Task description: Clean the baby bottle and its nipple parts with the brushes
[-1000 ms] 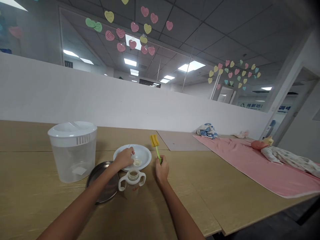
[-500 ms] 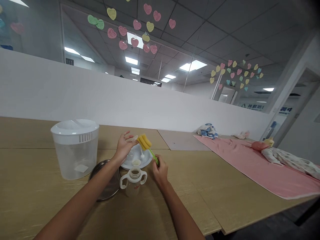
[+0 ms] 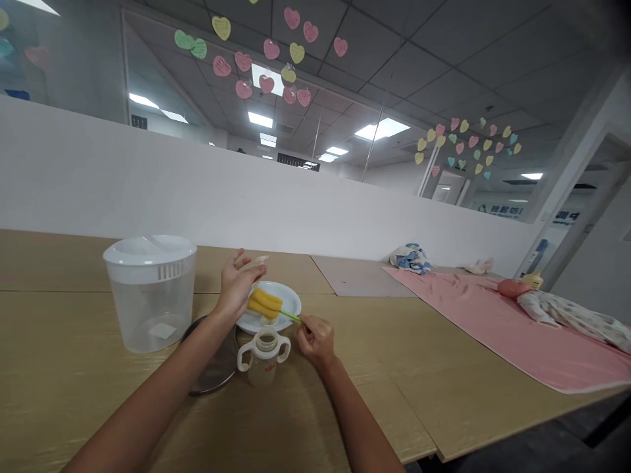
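Green plastic stem of a sponge bottle brush [image 3: 290, 316] is pinched at its end btw the fingers of the R hand [image 3: 315, 340], fingers together & clamped on it. Yellow sponge head lies over the white plate [image 3: 290, 299], w/ the stem running out past the plate's rim. L hand [image 3: 236, 286] is raised just left of the sponge, not touching it, fingers spread apart. Thin pale translucent piece [image 3: 257, 261] shows by the L fingertips; too blurred to tell what it is or if it's held.

Small pale piece [image 3: 269, 321] sits on the plate at the sponge's near end, partly hidden. Clear two-handled cup [image 3: 263, 368], no lid, stands just in front of the plate. Dark metal disc [image 3: 211, 358] lies left of the cup, partly hidden by the L forearm. Clear plastic container w/ white lid [image 3: 150, 295] stands further left.

Light wood tabletop [image 3: 345, 394] has seams & a near R corner. Pink mat [image 3: 493, 332] lies along its R side, w/ a baby doll [image 3: 557, 314] on it, cut off by the R frame edge. Blue-white cloth [image 3: 410, 259] lies past the mat's far end. White partition [image 3: 197, 197] runs behind; paper hearts [image 3: 266, 49] hang on glass above, under a tiled ceiling [image 3: 468, 39].
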Action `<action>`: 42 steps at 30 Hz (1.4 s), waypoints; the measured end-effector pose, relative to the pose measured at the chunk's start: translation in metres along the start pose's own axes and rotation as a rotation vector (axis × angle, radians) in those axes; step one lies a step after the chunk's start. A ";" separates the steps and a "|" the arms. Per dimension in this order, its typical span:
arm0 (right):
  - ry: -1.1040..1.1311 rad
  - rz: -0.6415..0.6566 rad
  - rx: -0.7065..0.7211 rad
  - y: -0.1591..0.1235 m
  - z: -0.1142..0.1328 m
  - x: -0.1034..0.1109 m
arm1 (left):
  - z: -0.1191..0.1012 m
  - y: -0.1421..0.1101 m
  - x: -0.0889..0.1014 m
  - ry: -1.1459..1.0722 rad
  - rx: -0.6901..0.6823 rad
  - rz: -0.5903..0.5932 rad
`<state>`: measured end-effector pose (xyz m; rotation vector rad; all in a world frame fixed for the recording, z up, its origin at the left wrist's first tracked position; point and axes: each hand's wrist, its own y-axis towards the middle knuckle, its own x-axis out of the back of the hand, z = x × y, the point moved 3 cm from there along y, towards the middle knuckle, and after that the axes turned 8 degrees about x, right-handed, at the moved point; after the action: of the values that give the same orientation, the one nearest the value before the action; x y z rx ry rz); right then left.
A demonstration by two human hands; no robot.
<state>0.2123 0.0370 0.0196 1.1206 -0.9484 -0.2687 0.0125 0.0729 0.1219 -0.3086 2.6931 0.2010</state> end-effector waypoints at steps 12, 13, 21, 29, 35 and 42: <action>-0.132 -0.313 -0.041 0.002 -0.009 0.008 | -0.007 -0.006 -0.002 0.658 -0.277 0.261; -0.142 -0.339 -0.045 0.003 -0.008 0.010 | -0.009 -0.008 -0.002 0.682 -0.286 0.267; -0.169 -0.221 0.067 0.003 -0.004 0.008 | -0.028 -0.018 0.003 0.696 -0.227 0.406; -0.226 -0.308 -0.054 0.004 -0.011 0.012 | -0.051 -0.023 0.028 1.366 -0.302 0.378; -0.235 -0.273 -0.062 0.004 -0.012 0.010 | -0.030 -0.011 0.035 1.668 -0.075 0.430; -0.245 -0.262 -0.063 0.004 -0.014 0.008 | 0.001 0.011 0.050 1.649 0.206 0.479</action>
<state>0.2272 0.0426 0.0255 1.1708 -0.9996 -0.6571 -0.0336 0.0744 0.1008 0.5236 4.3069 -0.4107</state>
